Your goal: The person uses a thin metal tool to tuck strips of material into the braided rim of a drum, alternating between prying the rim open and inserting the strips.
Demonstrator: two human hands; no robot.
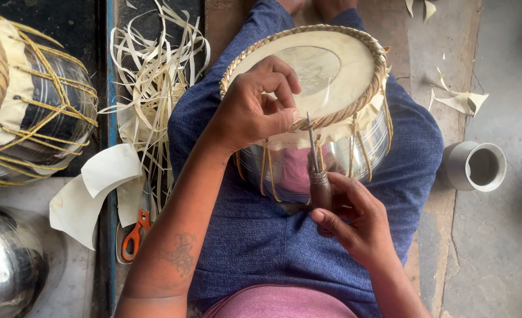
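A metal drum (331,147) with a pale skin head and a braided rim lies on my lap, over blue cloth. My left hand (255,106) grips the braided rim at its near edge, thumb pressing a thin pale strap against it. My right hand (352,215) is shut on an awl (317,171) with a dark wooden handle. Its thin metal point goes up to the rim right beside my left thumb. Pale lacing straps run down the shiny shell.
A heap of pale strips (155,76) and hide scraps lies on the left, with orange-handled scissors (136,232) below. A second laced drum (31,100) and a shiny metal shell (7,265) sit far left. A small grey cup (476,166) stands on the right.
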